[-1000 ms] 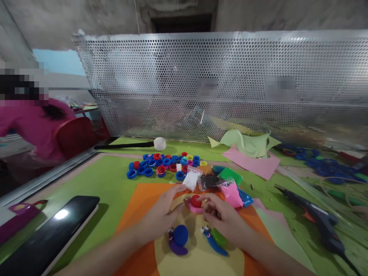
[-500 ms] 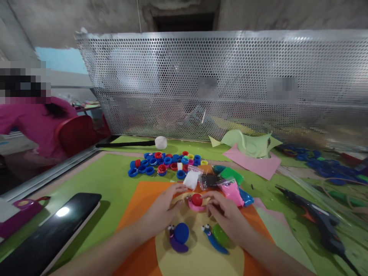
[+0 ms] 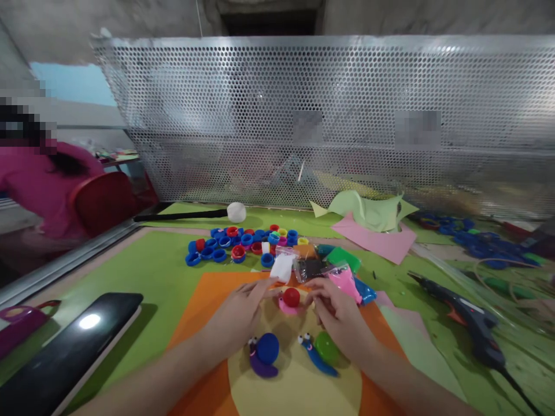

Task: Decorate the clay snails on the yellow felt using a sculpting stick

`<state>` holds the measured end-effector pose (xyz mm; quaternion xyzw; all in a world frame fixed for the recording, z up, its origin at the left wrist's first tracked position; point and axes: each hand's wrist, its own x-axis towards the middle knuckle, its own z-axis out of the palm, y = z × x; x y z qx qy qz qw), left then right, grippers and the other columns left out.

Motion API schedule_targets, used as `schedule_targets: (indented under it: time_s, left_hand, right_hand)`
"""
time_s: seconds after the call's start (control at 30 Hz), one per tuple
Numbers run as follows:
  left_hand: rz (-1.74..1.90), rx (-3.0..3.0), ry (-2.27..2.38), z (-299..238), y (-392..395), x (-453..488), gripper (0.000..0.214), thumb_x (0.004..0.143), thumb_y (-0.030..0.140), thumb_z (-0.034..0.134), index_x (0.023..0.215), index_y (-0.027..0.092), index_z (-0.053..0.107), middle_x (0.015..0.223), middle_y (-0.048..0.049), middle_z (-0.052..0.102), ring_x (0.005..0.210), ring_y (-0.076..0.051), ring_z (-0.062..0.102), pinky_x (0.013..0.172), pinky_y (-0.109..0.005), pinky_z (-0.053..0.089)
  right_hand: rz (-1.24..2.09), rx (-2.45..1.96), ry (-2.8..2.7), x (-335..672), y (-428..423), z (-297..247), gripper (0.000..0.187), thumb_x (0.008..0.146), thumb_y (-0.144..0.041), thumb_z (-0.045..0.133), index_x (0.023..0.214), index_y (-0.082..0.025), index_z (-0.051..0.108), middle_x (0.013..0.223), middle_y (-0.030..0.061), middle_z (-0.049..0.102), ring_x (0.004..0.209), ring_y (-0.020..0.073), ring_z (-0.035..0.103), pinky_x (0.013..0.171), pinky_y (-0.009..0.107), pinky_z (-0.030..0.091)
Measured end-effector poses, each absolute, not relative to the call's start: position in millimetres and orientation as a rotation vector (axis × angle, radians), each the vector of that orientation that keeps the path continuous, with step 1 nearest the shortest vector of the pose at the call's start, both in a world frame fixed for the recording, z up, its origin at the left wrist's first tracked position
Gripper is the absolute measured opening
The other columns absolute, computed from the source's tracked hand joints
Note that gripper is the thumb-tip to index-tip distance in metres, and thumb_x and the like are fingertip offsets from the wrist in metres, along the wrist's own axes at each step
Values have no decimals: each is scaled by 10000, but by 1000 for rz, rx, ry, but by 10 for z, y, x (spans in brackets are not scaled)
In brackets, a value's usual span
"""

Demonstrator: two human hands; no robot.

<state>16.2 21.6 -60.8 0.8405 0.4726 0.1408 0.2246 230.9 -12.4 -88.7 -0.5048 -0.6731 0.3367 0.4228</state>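
A pink clay snail with a red shell [image 3: 289, 300] sits on a yellow disc [image 3: 299, 387] laid over an orange sheet [image 3: 203, 306]. My left hand [image 3: 240, 315] lies just left of it, fingers stretched toward it and touching its edge. My right hand [image 3: 336, 315] is at its right side, fingers curled and pinching at the pink body. Nearer me on the disc stand a purple snail with a blue shell [image 3: 262, 353] and a blue snail with a green shell [image 3: 319, 350].
Several small bags of coloured clay [image 3: 321, 268] and a heap of bottle caps [image 3: 240, 245] lie beyond the sheet. A black glue gun [image 3: 462, 315] lies right, a dark phone [image 3: 76, 341] left. A perforated metal panel [image 3: 329, 121] closes the back. A person in pink sits far left.
The view has shifted a little to the left and down. Both hands stay at the pink snail, the right fingers drawn slightly closer to it.
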Motion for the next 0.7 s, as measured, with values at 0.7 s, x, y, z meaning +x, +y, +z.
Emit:
schedule_targets:
  time_s: [0.7]
  left_hand:
    - [522,2294,1266,-651,233,141,423,815,94,342,1184,212,512,1277,-46,563,1188,-232,494,1005,-406,395]
  right_hand:
    - [-267,-2131,-1916,2618,-74,-465,399,772,-341,646,1060,-82,547,821,147,584,718,282,580,579,409,466]
